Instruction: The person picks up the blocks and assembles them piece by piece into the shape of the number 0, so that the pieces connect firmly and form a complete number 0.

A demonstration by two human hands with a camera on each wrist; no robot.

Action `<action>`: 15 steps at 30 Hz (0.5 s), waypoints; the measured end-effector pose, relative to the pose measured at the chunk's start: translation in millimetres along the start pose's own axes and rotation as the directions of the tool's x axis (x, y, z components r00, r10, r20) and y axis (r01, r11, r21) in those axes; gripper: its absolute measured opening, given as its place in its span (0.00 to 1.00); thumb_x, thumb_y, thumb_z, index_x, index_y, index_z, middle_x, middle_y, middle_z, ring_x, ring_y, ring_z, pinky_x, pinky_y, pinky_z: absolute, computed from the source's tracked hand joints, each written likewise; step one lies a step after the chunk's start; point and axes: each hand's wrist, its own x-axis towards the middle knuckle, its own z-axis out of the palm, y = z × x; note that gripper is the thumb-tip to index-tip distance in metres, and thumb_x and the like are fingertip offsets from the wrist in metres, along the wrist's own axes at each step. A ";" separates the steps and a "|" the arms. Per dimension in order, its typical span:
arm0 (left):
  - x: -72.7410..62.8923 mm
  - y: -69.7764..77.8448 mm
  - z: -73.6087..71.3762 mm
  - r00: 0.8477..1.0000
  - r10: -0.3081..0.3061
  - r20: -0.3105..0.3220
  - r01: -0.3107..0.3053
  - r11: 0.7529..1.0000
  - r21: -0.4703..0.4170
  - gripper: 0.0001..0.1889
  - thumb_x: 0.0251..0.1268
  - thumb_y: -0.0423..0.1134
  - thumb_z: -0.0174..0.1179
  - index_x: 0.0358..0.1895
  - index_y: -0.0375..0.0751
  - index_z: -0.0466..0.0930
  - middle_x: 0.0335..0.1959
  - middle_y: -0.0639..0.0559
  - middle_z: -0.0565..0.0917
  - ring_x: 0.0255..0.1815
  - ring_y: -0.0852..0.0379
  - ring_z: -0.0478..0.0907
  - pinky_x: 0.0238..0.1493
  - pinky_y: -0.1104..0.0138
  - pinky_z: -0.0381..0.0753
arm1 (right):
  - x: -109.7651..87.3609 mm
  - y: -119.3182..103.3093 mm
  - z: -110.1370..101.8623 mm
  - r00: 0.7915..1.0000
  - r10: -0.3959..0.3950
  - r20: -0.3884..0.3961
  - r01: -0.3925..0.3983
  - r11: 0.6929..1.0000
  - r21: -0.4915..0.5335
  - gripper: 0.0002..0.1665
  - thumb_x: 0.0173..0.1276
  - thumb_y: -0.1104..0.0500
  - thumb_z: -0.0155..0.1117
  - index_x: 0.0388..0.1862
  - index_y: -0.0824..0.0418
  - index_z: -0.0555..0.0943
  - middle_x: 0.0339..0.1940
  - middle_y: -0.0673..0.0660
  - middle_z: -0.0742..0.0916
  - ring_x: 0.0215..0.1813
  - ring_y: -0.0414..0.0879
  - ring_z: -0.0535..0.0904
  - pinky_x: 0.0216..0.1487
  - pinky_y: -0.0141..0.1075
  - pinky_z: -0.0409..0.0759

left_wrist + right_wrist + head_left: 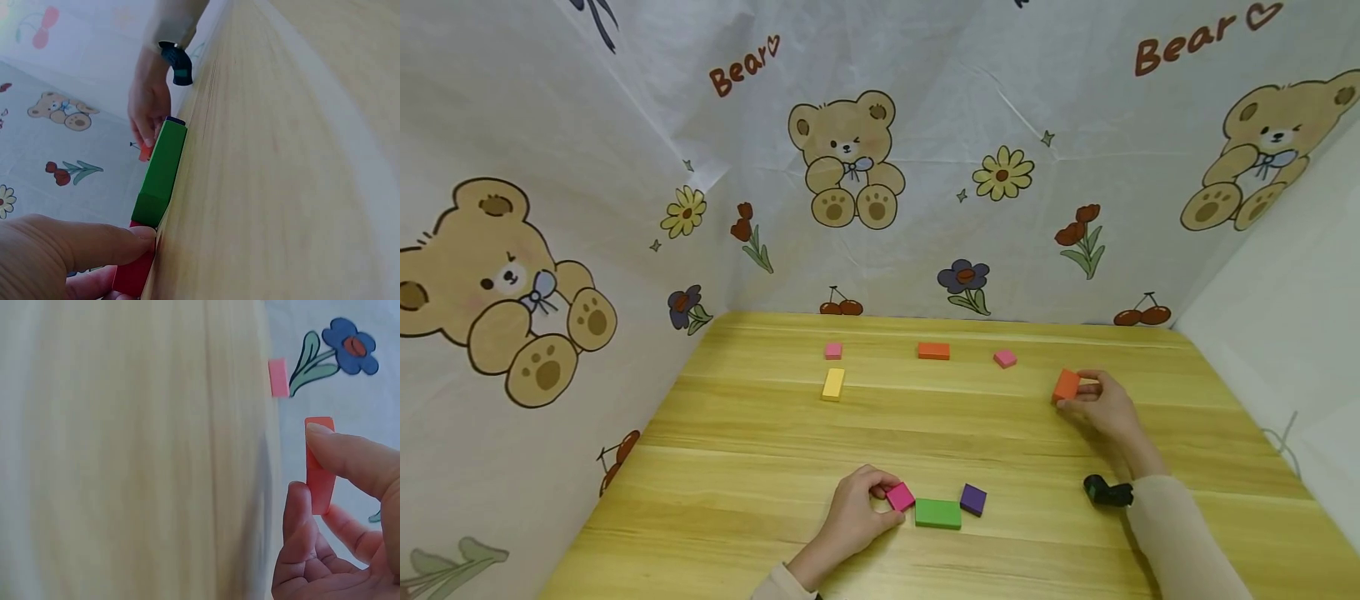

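My left hand (859, 515) pinches a small magenta block (900, 497) between thumb and fingers, at the left end of a green rectangular block (937, 513). In the left wrist view the thumb lies over the magenta block (135, 275), with the green block (161, 172) just beyond it. A dark purple block (973, 499) sits turned at an angle by the green block's right end. Farther off to the right, my right hand (1108, 408) pinches an orange block (1066, 387). The right wrist view shows this orange block (320, 465) between thumb and fingers, above the tabletop.
Along the back of the wooden table (737, 475) lie a pink block (833, 351), an orange block (934, 351) and another pink block (1005, 358). A yellow block (833, 385) lies nearer. Bear-printed cloth (917, 250) rises behind and left; a white wall (1300, 292) stands right.
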 end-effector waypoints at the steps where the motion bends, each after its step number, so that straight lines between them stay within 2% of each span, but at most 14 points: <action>1: 0.0 -0.1 0.0 1.000 0.000 0.000 0.000 1.000 0.000 0.18 0.41 0.33 0.78 0.40 0.42 0.86 0.35 0.58 0.82 0.33 0.68 0.74 0.37 0.73 0.75 | -1.5 -1.8 1.3 1.000 -0.003 0.001 0.003 1.000 0.000 0.48 0.62 0.53 0.72 0.71 0.74 0.58 0.57 0.75 0.77 0.48 0.51 0.80 0.36 0.28 0.78; 8: 0.3 -0.8 0.1 1.000 -0.009 0.002 0.009 1.000 -0.008 0.18 0.41 0.34 0.78 0.40 0.43 0.86 0.35 0.58 0.82 0.33 0.68 0.74 0.37 0.73 0.75 | -13.9 -18.0 9.8 1.000 -0.024 0.018 0.024 1.000 0.012 0.47 0.62 0.54 0.72 0.71 0.73 0.59 0.58 0.75 0.77 0.53 0.59 0.80 0.37 0.28 0.79; 15: -0.1 -0.5 0.2 1.000 -0.022 0.009 0.022 1.000 -0.019 0.18 0.41 0.34 0.78 0.40 0.43 0.86 0.35 0.59 0.82 0.33 0.68 0.73 0.37 0.73 0.75 | -26.7 -33.4 19.0 0.998 -0.065 0.002 0.065 0.998 0.000 0.47 0.60 0.53 0.74 0.70 0.71 0.62 0.56 0.73 0.79 0.50 0.58 0.81 0.39 0.28 0.79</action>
